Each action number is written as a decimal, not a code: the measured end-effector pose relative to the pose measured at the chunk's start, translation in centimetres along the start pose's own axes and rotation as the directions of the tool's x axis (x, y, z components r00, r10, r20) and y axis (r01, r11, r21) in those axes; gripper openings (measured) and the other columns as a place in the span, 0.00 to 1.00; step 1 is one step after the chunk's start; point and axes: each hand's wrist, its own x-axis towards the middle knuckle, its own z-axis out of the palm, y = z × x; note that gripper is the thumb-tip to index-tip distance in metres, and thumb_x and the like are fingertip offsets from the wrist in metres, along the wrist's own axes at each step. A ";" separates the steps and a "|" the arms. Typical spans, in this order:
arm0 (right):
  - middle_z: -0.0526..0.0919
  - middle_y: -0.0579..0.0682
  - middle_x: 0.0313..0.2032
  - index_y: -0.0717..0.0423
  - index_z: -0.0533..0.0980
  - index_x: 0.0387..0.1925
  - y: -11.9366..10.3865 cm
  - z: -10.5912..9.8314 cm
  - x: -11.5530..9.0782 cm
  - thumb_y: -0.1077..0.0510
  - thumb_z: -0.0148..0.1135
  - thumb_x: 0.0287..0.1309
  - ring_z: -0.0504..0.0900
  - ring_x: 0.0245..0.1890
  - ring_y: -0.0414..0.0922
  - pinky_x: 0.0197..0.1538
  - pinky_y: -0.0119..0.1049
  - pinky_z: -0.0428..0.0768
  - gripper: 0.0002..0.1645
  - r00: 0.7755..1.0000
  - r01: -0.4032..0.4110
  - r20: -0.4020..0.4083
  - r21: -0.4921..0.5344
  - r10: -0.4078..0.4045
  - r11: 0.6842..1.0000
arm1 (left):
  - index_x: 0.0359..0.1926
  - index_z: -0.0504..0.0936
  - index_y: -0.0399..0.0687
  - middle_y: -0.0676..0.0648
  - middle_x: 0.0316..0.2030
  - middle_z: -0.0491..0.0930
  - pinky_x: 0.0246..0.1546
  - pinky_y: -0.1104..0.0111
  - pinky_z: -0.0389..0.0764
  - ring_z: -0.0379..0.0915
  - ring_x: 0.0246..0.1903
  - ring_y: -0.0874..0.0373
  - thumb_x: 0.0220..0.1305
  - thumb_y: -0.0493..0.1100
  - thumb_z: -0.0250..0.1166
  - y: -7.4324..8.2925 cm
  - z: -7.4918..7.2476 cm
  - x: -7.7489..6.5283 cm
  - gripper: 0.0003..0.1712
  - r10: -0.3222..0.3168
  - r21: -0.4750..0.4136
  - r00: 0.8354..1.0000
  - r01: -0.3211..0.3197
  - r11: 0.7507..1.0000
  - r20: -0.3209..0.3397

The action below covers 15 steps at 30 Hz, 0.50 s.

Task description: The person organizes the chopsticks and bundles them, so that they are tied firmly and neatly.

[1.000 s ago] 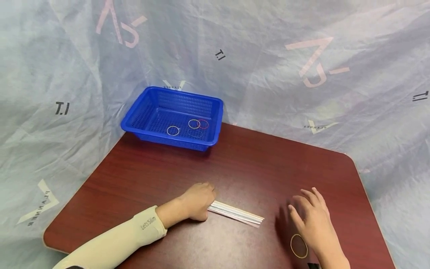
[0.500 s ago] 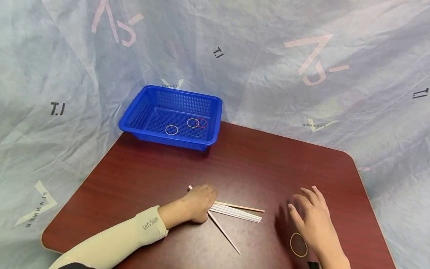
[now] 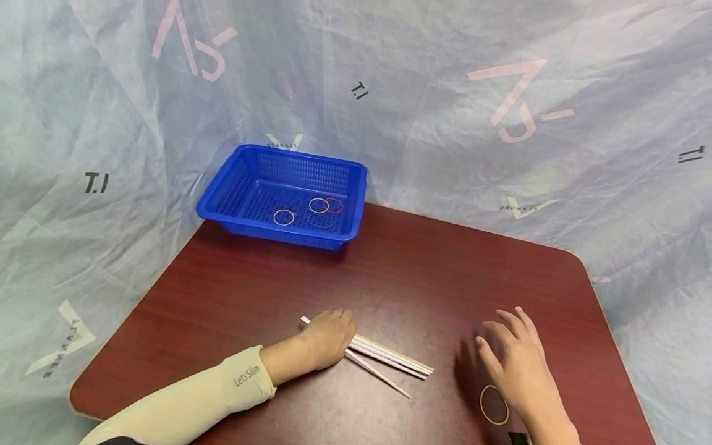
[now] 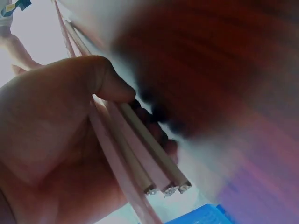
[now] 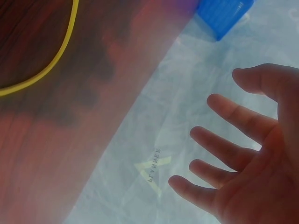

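My left hand [image 3: 330, 337] grips a loose bundle of several pale chopsticks [image 3: 392, 357] low over the table. One chopstick slants away from the rest toward the near side, its thick end showing behind the hand. In the left wrist view, the thumb lies across the chopsticks [image 4: 140, 156], whose blunt square ends stick out unevenly. My right hand [image 3: 520, 364] is held above the table at the right, its fingers spread and slightly bent, holding nothing. A yellow rubber band [image 3: 481, 402] lies on the table beside it.
At the back left stands a blue plastic basket [image 3: 278, 233] with several rubber bands inside, among them a red one [image 3: 342, 206]. The brown table [image 3: 445, 272] is bordered by a hanging grey sheet [image 3: 417, 123].
The chopsticks have shifted in my left hand: they were tightly together, then one swung out toward the near side and has partly turned back. My right hand has stayed about where it was.
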 end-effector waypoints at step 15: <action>0.77 0.58 0.68 0.54 0.80 0.61 -1.9 -0.6 0.6 0.56 0.65 0.70 0.64 0.80 0.54 0.80 0.44 0.62 0.20 0.998 -0.023 -0.051 0.179 0.032 0.984 | 0.31 0.78 0.53 0.53 0.21 0.85 0.23 0.61 0.81 0.84 0.21 0.56 0.59 0.52 0.74 -3.2 -3.3 0.9 0.14 0.071 -0.066 0.980 -0.085 0.994 -0.185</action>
